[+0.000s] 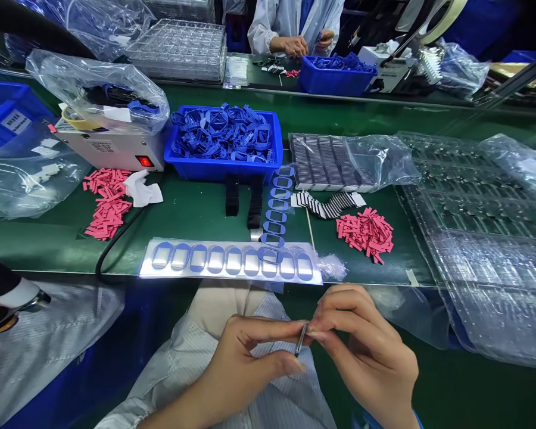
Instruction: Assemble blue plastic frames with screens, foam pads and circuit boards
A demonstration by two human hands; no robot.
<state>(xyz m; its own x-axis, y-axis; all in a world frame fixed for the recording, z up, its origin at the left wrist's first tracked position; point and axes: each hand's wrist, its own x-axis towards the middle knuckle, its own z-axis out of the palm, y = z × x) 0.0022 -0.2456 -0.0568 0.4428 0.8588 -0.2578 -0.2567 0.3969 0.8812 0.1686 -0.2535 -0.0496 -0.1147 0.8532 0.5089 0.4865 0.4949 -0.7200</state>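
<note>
A small thin part with a dark, shiny edge (301,341) is held edge-on above my lap. My left hand (250,351) grips it between thumb and fingers. The fingertips of my right hand (366,351) are pinched together at its upper end; whether they also hold some smaller piece cannot be made out. Just beyond my hands, at the bench edge, lies a pale strip (230,275) bearing a row of blue oval-framed stickers. A column of similar blue oval rings (274,228) runs away from it, and a crumpled clear film (333,267) sits at its right end.
Pink strips lie in a left pile (109,205) and a right pile (366,232). Behind are a blue bin (223,170) of blue parts, black-and-white pads (328,205), a white box with a red switch (111,149) and clear trays (486,256). A co-worker (295,30) sits opposite.
</note>
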